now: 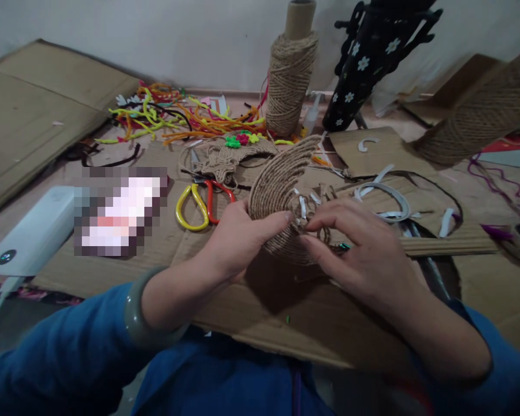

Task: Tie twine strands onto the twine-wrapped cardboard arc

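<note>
A curved piece of coiled jute twine (281,179) is tilted up above the cardboard. My left hand (247,237) grips its left side, thumb laid across the front. At its inner edge, my right hand (355,242) pinches with thumb and forefinger; what lies between those fingertips is too small to make out. White strips (302,207) show beside the fingertips, inside the curve. Scissors with one yellow and one red handle (193,209) lie left of the coiled piece. Behind it rests another jute piece (225,159) with green, pink and yellow flowers.
A jute twine spool (291,84) stands at the back, beside a black flowered holder (364,63). Colourful pipe cleaners (177,118) are heaped at back left. A white power bank (39,228) and blurred phone (121,211) lie left. A tape roll (401,202) sits right.
</note>
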`<state>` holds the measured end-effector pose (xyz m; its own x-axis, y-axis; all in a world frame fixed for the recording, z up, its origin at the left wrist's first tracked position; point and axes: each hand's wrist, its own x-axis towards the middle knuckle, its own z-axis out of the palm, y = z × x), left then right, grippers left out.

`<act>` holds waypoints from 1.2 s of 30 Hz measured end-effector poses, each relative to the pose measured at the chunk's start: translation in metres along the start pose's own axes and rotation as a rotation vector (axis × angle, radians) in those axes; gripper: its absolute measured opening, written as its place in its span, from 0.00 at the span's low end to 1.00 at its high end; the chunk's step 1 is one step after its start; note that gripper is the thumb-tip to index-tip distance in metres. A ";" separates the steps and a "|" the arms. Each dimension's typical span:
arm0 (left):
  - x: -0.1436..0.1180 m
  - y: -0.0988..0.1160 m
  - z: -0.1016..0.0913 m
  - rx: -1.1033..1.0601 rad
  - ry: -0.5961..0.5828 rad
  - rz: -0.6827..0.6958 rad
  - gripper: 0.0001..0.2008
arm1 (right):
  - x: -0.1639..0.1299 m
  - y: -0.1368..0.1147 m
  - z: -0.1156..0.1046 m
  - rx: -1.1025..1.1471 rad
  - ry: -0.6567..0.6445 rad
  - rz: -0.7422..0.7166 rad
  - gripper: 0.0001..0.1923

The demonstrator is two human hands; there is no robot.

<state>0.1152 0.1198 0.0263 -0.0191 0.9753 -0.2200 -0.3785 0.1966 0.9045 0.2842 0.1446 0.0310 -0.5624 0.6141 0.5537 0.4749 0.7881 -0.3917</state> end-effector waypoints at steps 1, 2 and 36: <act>0.000 -0.001 0.000 0.019 0.015 0.008 0.08 | 0.000 0.000 0.001 -0.004 -0.004 -0.010 0.03; 0.000 -0.002 0.000 0.036 0.030 0.018 0.08 | 0.001 0.000 0.002 -0.005 -0.006 -0.014 0.04; 0.002 -0.005 0.001 -0.038 0.055 0.147 0.10 | 0.001 0.011 0.000 0.293 -0.032 0.313 0.05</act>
<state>0.1180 0.1205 0.0220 -0.1276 0.9861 -0.1067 -0.4022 0.0469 0.9143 0.2889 0.1542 0.0278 -0.4447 0.8229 0.3536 0.4164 0.5395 -0.7318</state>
